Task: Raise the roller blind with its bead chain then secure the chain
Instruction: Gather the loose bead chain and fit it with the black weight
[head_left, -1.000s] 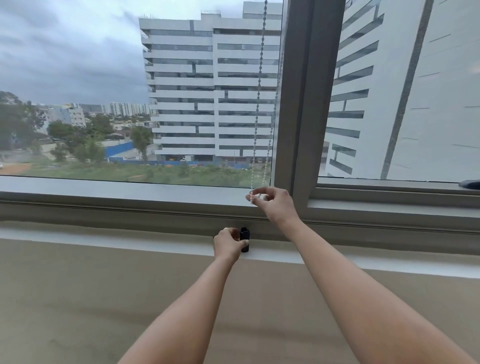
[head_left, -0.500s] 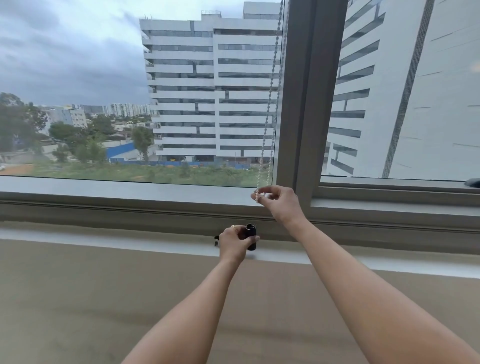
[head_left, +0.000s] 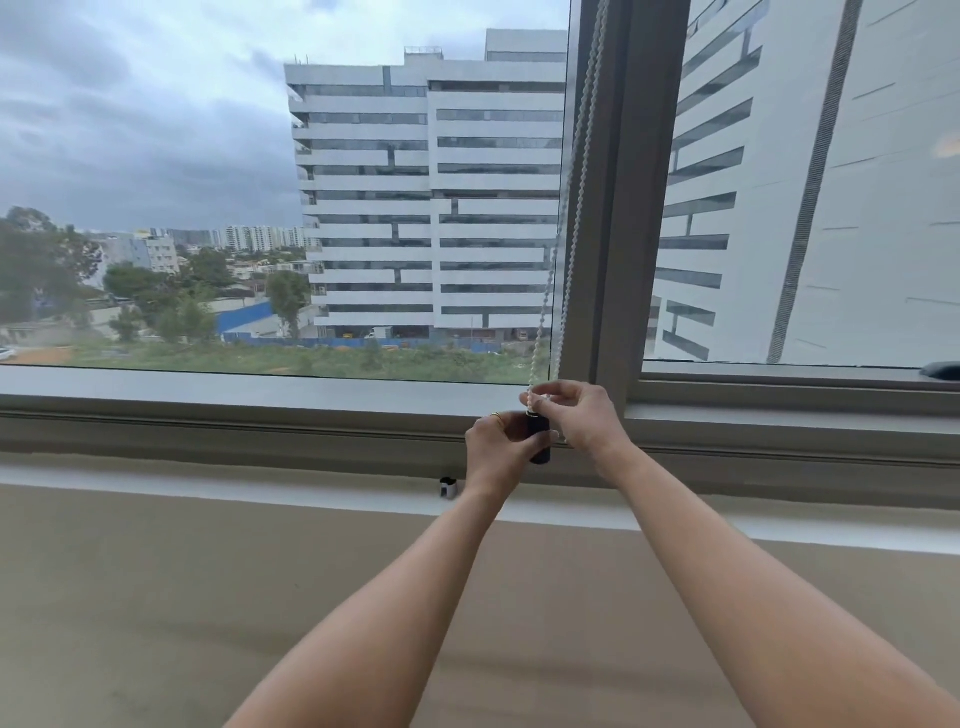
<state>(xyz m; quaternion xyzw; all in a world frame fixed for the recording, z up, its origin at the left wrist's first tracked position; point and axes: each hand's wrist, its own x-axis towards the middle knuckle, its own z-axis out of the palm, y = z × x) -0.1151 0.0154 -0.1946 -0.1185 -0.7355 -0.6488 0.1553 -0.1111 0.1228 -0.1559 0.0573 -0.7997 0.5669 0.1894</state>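
A wide window pane (head_left: 208, 156) fills the upper part of the view, and through it a tall white building (head_left: 431, 208) stands under a grey sky. A thick grey mullion (head_left: 618, 208) divides this pane from a second pane on the right. Under the glass runs the grey window frame (head_left: 208, 415), then a white ledge (head_left: 260, 496), then a beige wall (head_left: 156, 597).

Two bare forearms reach up from the bottom edge. The bead chain (head_left: 571, 182) hangs as two white strands close along the left side of the mullion and comes down to the hands, which are close together in front of the lower frame. The right hand (head_left: 584, 418) pinches the lower end of the chain between thumb and fingers. Just below this pinch, the left hand (head_left: 491, 452) grips a black cylinder (head_left: 539, 441), which stands upright between both hands. A thin ring (head_left: 496, 415) is on one left finger. A small black and white fitting (head_left: 448, 488) sits on the ledge, left of the left wrist.
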